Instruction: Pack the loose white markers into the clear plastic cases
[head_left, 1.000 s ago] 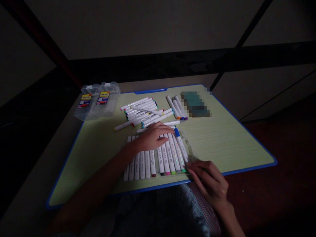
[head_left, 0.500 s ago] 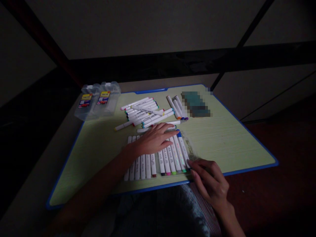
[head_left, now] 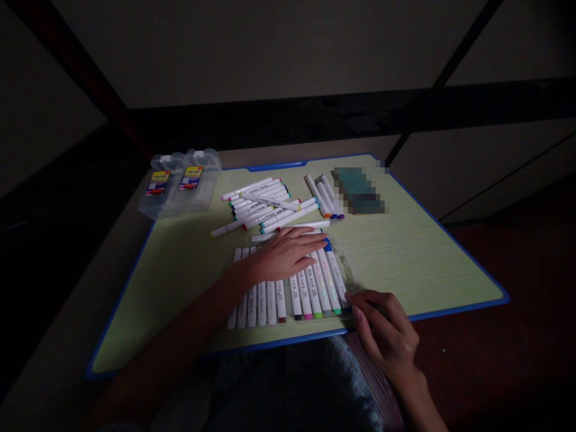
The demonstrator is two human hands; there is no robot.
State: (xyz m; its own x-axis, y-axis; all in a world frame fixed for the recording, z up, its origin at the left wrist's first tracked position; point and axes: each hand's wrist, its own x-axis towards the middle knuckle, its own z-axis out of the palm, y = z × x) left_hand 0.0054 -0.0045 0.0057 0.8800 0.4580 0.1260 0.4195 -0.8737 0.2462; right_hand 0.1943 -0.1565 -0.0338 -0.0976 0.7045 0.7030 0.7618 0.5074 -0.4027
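My left hand (head_left: 288,255) lies flat, fingers stretched to the right, across the upper part of a row of white markers (head_left: 310,292) with coloured ends. It hides parts of several of them. At the right end of that row is a marker with a blue cap (head_left: 335,270). My right hand (head_left: 387,330) has its fingers curled, with index finger and thumb at this marker's near, dark end. Under the row shows a clear plastic sleeve or case (head_left: 351,273). Another row of white markers (head_left: 256,303) lies to the left, partly behind my left forearm.
A loose pile of white markers (head_left: 265,207) lies farther back, with a few more markers (head_left: 321,195) to its right. Two clear plastic cases (head_left: 177,186) with labels stand at the back left. A blurred green object (head_left: 357,187) lies back right. The table (head_left: 427,258) has a blue edge.
Almost nothing differs. The view has shifted very slightly, and both hands keep their places on the markers.
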